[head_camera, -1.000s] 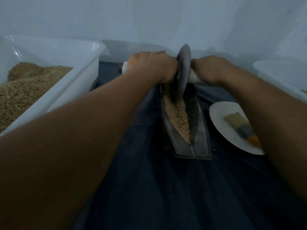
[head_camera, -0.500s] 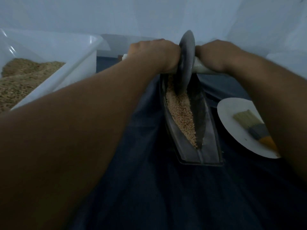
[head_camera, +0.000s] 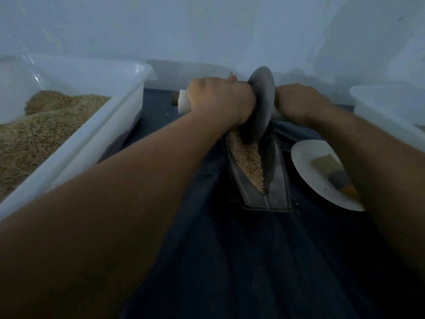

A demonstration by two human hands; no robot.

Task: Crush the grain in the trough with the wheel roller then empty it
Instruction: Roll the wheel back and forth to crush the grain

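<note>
At the far end of the trough (head_camera: 259,180) we have the wheel (head_camera: 258,109) standing on edge, a little tilted, its rim down in the groove. Our left hand (head_camera: 220,100) is wrapped around the axle handle (head_camera: 184,104) on one side of the disc, and our right hand (head_camera: 299,101) grips the other side, though that handle is almost hidden under the fingers. The grain (head_camera: 249,162) lies heaped along the left slope of the groove, while the right slope shows bare and dark.

We judge the main risk to be that lopsided heap: if we roll back along the bare side, the wheel passes most of the grain without crushing it. A hard pull with uneven pressure from the two hands could tip the disc further, ride it up the slope and flick grain over the edge onto the dark cloth (head_camera: 230,261) covering the tabletop. The trough is narrow and nothing visibly holds it, so a sideways shove may skid it toward the plate (head_camera: 305,162) with the brush (head_camera: 331,171) beside it.

Compared with half a second ago, the wheel and both hands sit lower in view and more of the tub (head_camera: 92,139) of grain shows at left, which looks mostly like our head shifting; the wheel remains at the far end, and the grain heap looks unchanged.
</note>
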